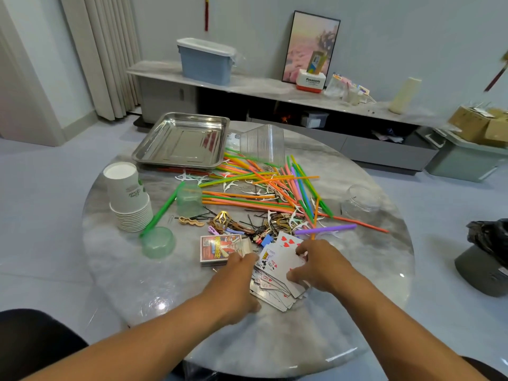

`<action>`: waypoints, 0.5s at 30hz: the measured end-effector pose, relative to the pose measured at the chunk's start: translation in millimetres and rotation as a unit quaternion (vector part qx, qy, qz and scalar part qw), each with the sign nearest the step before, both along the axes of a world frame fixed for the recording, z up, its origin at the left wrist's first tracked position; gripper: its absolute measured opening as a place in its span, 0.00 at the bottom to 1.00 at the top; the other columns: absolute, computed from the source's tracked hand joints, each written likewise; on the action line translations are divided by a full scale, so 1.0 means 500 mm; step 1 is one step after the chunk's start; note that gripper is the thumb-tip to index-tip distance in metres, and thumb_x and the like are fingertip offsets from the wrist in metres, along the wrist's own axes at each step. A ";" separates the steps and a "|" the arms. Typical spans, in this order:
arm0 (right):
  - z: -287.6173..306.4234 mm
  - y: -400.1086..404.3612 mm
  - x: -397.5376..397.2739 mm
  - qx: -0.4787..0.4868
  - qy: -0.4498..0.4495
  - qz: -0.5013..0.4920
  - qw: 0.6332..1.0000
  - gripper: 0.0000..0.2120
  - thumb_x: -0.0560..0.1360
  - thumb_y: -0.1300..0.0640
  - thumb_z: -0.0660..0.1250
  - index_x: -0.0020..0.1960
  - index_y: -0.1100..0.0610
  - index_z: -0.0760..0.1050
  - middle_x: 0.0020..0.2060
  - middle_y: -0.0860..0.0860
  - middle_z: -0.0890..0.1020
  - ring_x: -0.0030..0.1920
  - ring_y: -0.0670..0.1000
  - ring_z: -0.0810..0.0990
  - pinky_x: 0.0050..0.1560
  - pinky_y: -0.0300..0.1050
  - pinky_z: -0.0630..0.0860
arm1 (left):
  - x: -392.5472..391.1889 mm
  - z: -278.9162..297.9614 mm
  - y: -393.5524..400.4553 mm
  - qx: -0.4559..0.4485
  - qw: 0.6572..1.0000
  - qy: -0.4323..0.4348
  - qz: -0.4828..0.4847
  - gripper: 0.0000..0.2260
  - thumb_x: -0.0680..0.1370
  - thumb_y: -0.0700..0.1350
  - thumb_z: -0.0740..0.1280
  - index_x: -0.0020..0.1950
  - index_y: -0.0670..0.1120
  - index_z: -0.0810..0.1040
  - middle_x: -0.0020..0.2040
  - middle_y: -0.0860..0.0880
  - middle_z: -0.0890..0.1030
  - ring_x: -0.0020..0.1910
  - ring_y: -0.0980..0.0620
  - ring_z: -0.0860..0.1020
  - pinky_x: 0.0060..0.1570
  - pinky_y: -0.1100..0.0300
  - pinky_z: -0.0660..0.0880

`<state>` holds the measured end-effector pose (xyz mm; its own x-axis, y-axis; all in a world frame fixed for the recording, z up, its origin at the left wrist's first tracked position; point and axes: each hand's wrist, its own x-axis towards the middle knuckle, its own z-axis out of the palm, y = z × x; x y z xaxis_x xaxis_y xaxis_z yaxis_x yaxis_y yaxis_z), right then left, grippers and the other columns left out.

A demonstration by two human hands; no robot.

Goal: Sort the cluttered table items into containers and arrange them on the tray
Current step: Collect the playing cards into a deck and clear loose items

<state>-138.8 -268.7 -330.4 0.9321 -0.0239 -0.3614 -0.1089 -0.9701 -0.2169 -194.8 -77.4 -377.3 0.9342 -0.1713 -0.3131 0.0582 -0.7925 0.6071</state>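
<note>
Barely started. Tray [154,155] upper-left of centre, nothing in it. Straws [261,188], floss picks, hairpins [247,218] loose mid-frame. Cup stack [127,196] left, upside down; clear tubs [262,144] by tray, unfilled.

Both hands low centre, close together, on cards [275,281]: left hand [233,284] flat against pile's left edge, right hand [319,265] fingers curled on top cards, gathering, I'd guess. Card box [217,250] just left.

Round marble table [137,284], glossy. Long low cabinet behind, blue bin, framed picture, curtain far left.
</note>
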 end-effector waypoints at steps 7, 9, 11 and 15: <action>-0.022 0.004 0.003 -0.017 -0.004 0.020 1.000 0.54 0.61 0.34 0.79 0.79 0.45 0.56 0.72 0.51 0.68 0.70 0.55 0.71 0.66 0.56 0.74 | 0.000 -0.002 -0.003 0.028 0.999 -0.040 -0.007 0.43 0.70 0.57 0.78 0.78 0.56 0.58 0.68 0.52 0.66 0.64 0.47 0.75 0.57 0.54 0.74; -0.026 0.002 0.009 -0.009 -0.008 0.015 1.000 0.56 0.59 0.32 0.78 0.80 0.45 0.55 0.71 0.51 0.69 0.70 0.55 0.72 0.66 0.56 0.74 | 0.001 -0.003 -0.003 0.033 0.998 -0.048 -0.009 0.42 0.71 0.59 0.77 0.78 0.56 0.58 0.67 0.52 0.67 0.64 0.47 0.75 0.55 0.54 0.74; -0.028 -0.002 0.015 -0.017 0.003 0.013 1.000 0.56 0.58 0.29 0.77 0.79 0.46 0.58 0.70 0.51 0.70 0.69 0.55 0.72 0.66 0.55 0.74 | 0.000 -0.003 -0.001 0.038 0.998 -0.050 -0.011 0.43 0.71 0.60 0.76 0.79 0.56 0.57 0.68 0.52 0.67 0.65 0.47 0.74 0.54 0.54 0.73; -0.030 -0.006 0.025 -0.041 -0.003 0.024 0.999 0.47 0.57 0.26 0.76 0.69 0.46 0.70 0.65 0.51 0.72 0.65 0.54 0.73 0.63 0.53 0.75 | -0.003 -0.003 -0.001 0.036 0.998 -0.057 -0.011 0.41 0.71 0.60 0.76 0.78 0.56 0.59 0.66 0.52 0.68 0.64 0.47 0.75 0.53 0.53 0.74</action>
<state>-126.5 -271.6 -345.4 0.9351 -0.0089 -0.3542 -0.0610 -0.9888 -0.1360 -196.5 -77.9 -378.5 0.9606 -0.1723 -0.2179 -0.0248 -0.8345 0.5504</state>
